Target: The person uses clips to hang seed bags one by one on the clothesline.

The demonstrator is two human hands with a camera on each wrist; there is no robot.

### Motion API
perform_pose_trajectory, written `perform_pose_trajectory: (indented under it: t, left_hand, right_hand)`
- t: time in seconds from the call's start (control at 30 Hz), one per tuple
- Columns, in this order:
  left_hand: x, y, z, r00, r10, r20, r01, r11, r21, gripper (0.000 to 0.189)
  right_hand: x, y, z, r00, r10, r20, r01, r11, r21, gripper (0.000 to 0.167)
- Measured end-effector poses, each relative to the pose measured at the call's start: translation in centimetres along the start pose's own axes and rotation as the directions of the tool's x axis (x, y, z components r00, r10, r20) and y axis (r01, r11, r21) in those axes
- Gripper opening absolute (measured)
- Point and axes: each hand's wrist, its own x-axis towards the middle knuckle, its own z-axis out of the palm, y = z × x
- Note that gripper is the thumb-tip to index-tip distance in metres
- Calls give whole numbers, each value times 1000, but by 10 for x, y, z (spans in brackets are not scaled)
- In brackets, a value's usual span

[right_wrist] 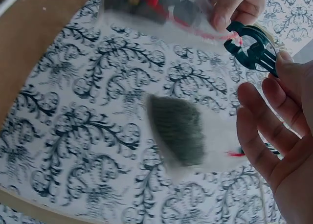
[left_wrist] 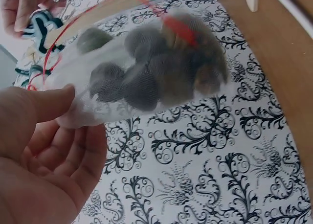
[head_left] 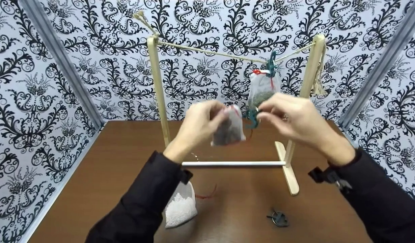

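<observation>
Your left fingers pinch a white mesh bag, lumpy with dark rounded stones, red-corded. Right fingers pinch a dark-green plastic clip.

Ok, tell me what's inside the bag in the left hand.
Inside the sheer bag, several dark, rounded lumps show, some brownish toward the far end. Anything behind the front lumps is covered, so their full number can't be told.

One beige twisted rope; two pale wooden posts, at its ends. One straight white rod below the rope. Three white mesh bags: a green-filled bag hanging from the rope, a bag of dark lumps and a bag of white grains below it. Three dark plastic clips: a green clip on the rope, another green clip and a greyish clip below.
</observation>
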Motion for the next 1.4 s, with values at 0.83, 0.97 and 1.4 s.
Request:
perform_pose_trajectory:
  t: [0.83,0.97,1.4]
  left_hand:
    - [64,20,-21,961,-209,-180,178,969,-174,16]
    - [67,16,-21,955,-202,-218,152,962,-225,16]
    - [72,6,-15,959,-134,-249,36,932,-362,17]
  right_hand:
    - [83,16,-32,987,82,-141,-103,983,-149,20]
    - [87,24,-32,975,120,-186,-144,982,-121,19]
    - [96,39,-34,862,500,-86,-503,864,-19,23]
